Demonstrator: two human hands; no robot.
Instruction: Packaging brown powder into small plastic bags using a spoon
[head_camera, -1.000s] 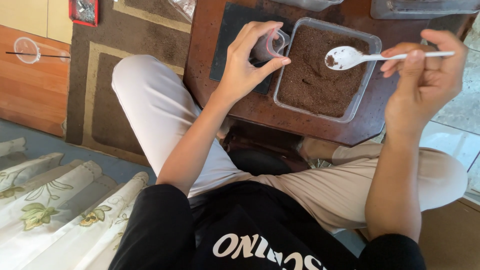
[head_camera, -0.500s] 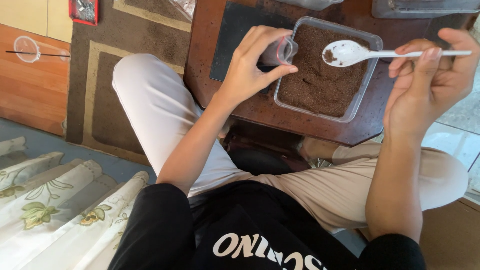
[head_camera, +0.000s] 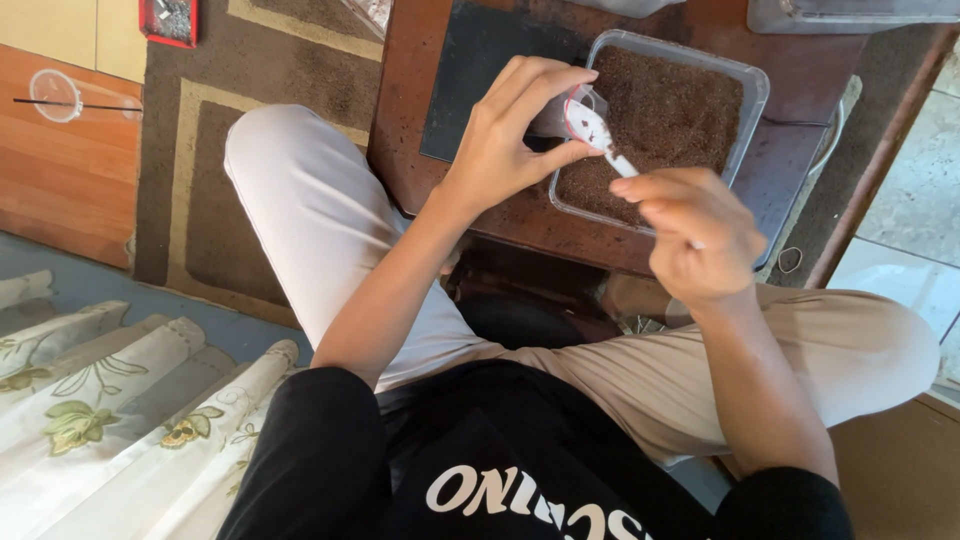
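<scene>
My left hand (head_camera: 510, 135) pinches a small clear plastic bag (head_camera: 560, 115) with a red-edged mouth, held at the near left corner of a clear rectangular tub (head_camera: 745, 115) filled with dark brown granular soil (head_camera: 670, 110). My right hand (head_camera: 695, 230) grips the handle of a white plastic spoon (head_camera: 598, 135). The spoon's bowl is tilted into the mouth of the bag. Both hands are over the near edge of the tub, the right one a little closer to me.
The tub stands on a dark brown low wooden table (head_camera: 400, 120) with a black mat (head_camera: 480, 70) under it. Another clear container (head_camera: 850, 12) is at the far right. A patterned carpet (head_camera: 250, 60), my bent legs and a clear lidded cup (head_camera: 55, 95) lie left.
My right hand has swung the spoon from above the tub's right side down and left, tipping its bowl into the bag. My left hand has kept holding the bag.
</scene>
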